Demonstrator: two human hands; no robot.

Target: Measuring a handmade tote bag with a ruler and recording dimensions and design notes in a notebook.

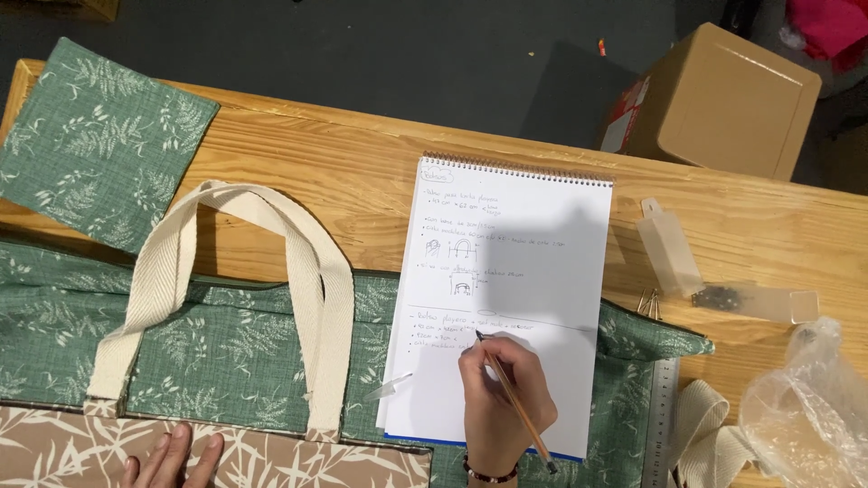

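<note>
While the right hand (500,390) pinches a pencil (514,398) on the spiral notepad (515,298), at center, the left hand (174,459) lies flat at 7 o'clock on the green bag (226,348); the pad overhangs soft fabric, so pressing could likely tilt it and skew the line.

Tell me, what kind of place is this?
Probably a sewing workshop: a green leaf-print bag with cream handles, a notepad of sketches under the right hand, and a metal ruler.
</note>
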